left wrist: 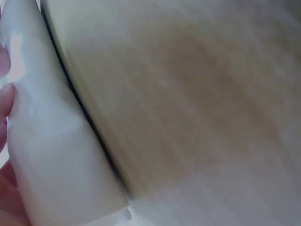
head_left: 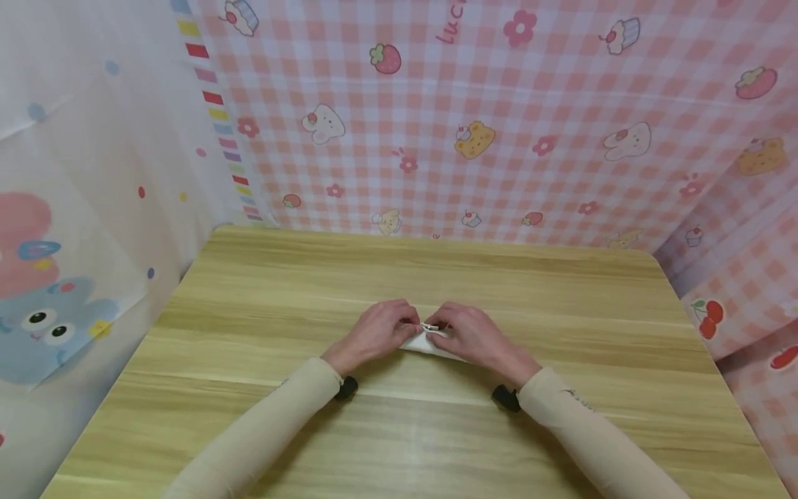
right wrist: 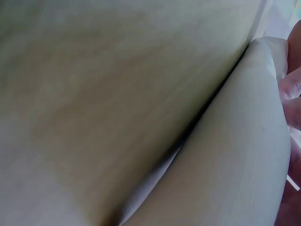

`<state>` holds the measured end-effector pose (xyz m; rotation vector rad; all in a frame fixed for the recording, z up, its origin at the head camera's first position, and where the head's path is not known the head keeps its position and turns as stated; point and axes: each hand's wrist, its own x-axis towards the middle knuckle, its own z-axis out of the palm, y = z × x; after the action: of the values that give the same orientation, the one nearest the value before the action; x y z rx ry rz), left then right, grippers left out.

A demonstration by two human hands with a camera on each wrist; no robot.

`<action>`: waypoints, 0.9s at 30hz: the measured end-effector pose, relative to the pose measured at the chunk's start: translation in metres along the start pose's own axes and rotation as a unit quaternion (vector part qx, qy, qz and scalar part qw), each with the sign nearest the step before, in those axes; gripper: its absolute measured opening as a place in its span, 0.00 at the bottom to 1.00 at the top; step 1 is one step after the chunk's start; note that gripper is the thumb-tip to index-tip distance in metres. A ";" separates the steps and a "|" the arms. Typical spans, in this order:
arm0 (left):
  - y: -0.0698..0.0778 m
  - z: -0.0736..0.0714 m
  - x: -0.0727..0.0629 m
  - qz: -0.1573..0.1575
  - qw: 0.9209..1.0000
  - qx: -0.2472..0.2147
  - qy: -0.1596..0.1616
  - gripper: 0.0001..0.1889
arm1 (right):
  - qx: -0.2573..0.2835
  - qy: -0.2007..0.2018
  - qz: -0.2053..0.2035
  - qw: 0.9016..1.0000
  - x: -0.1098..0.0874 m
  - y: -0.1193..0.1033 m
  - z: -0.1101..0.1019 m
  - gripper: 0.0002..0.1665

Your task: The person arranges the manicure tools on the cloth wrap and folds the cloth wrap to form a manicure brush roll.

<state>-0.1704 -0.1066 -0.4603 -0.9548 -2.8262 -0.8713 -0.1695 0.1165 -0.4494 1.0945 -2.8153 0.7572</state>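
Observation:
A white, smooth, leather-like pouch (head_left: pixel 430 345) lies on the table in front of the person. A small shiny metal piece like a zipper pull (head_left: pixel 429 327) shows at its top edge, between the two hands. My left hand (head_left: pixel 379 330) pinches the top edge on the left with curled fingers. From the other side, my right hand (head_left: pixel 472 334) pinches that edge close to the metal piece. The pouch's side (left wrist: pixel 61 146) fills the left of the left wrist view, fingertips (left wrist: pixel 5 100) along its edge. Most of the right hand's grip is out of frame in the right wrist view.
The wood-grain table (head_left: pixel 411 436) extends around both hands. Behind it hangs a pink checked curtain (head_left: pixel 436 104), with a white patterned cloth (head_left: pixel 93 152) on the left. Black wrist straps or cameras (head_left: pixel 506 398) sit under the beige sleeves (head_left: pixel 268 423).

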 end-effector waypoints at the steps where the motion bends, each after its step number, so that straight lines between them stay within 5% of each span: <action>1: 0.000 0.000 0.000 -0.003 1.000 0.000 -0.001 0.05 | -0.003 0.002 -0.001 1.000 0.001 0.000 0.001 0.11; 18: -0.004 -0.005 -0.001 0.002 1.000 -0.001 -0.003 0.04 | -0.055 0.024 -0.077 0.995 0.008 -0.002 0.006 0.05; 27: -0.004 -0.006 -0.001 -0.001 1.000 -0.006 -0.015 0.04 | -0.041 0.006 -0.049 0.998 0.008 -0.003 0.003 0.08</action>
<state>-0.1731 -0.1127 -0.4573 -0.9745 -2.8504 -0.8831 -0.1734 0.1084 -0.4492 1.2007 -2.7315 0.6313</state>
